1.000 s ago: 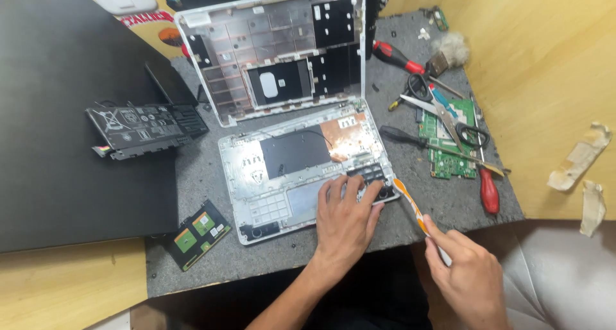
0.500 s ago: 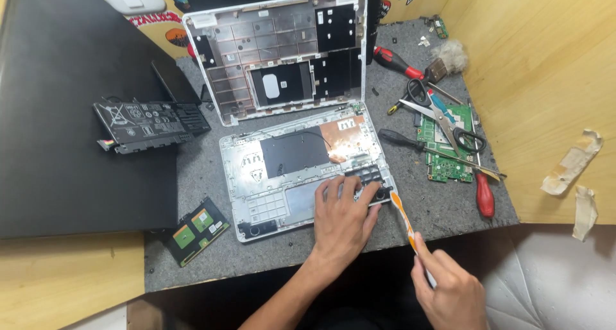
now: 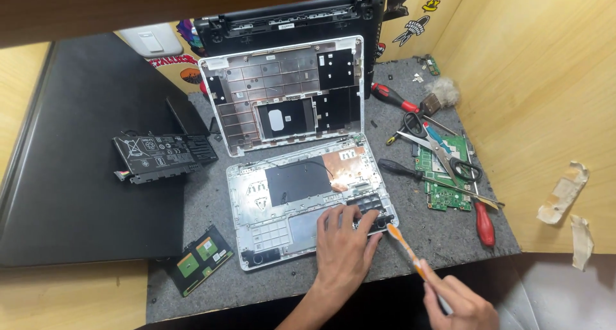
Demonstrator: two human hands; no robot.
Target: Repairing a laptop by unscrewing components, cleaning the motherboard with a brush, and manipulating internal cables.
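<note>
While the left hand (image 3: pixel 346 246) presses flat and open on the thin, easy-to-break laptop shell (image 3: pixel 308 202) under it, and the right hand (image 3: pixel 462 304) pinches the light orange stick (image 3: pixel 404 245), best held by its edges.

Right hand (image 3: pixel 459 304) has drawn back toward the near edge of the worktop and now sits lower in view than a second ago. The orange-and-white tool (image 3: pixel 405 250) it holds has moved with it; its tip now lies just beside the near right corner of the opened laptop base (image 3: pixel 256 202), by the left hand (image 3: pixel 343 250) fingertips
</note>
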